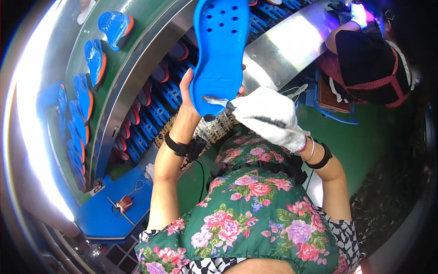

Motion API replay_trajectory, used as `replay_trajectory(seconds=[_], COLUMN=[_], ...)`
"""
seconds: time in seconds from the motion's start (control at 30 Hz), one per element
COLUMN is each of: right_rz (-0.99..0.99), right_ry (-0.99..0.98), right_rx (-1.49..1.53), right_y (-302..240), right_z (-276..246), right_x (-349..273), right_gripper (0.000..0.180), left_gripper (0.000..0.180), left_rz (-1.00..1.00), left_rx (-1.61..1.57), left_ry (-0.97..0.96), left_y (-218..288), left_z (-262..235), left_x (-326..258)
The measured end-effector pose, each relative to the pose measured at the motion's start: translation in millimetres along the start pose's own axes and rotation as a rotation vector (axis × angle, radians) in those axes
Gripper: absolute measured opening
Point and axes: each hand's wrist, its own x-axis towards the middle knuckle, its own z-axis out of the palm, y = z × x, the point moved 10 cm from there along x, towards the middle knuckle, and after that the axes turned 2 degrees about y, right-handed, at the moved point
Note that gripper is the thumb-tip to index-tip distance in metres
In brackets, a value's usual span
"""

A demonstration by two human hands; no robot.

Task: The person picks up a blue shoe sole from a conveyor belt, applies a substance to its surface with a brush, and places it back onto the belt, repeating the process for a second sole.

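A long blue shoe sole [218, 64] is held up in front of me, with a cluster of dark holes at its far, wider end. My bare left hand [187, 91] grips it from beneath, the thumb along its left edge and fingertips showing at its right edge. My right hand [269, 114], in a white glove, is closed around a dark-handled brush [216, 100]. The brush's head lies against the sole's near, heel end, close to a dark spot at the edge. Most of the left fingers are hidden behind the sole.
On the left runs a green conveyor belt [124, 68] with a metal rim, carrying several blue-and-orange soles [84, 96]. Below it are racks of blue and red parts [145, 125]. A blue side table [98, 212] stands lower left. Beyond a metal counter [292, 39], a co-worker [365, 64] sits at right.
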Motion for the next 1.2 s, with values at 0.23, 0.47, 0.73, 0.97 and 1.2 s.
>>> replay_trajectory(seconds=[0.23, 0.47, 0.73, 0.97, 1.2], right_rz=[-0.061, -0.211, 0.450, 0.304, -0.070], right_ry=[-0.233, -0.168, -0.018, 0.080, 0.092], right_rx=[0.020, -0.152, 0.259, 0.064, -0.260], right_y=[-26, -28, 32, 33, -10], right_z=[29, 16, 8, -41, -52], right_x=[-34, -30, -38, -2, 38], right_gripper=[0.028, 0.038, 0.015, 0.016, 0.019], left_gripper=[0.116, 0.113, 0.105, 0.085, 0.088], left_rz=[-0.106, -0.161, -0.107, 0.011, 0.030], left_rx=[0.043, 0.270, 0.065, -0.319, -0.434], left_ry=[0.040, 0.120, 0.103, 0.230, 0.243], left_y=[-6, -4, -15, -41, -47], left_z=[3, 2, -7, -17, -2], left_x=[4, 8, 8, -5, 0])
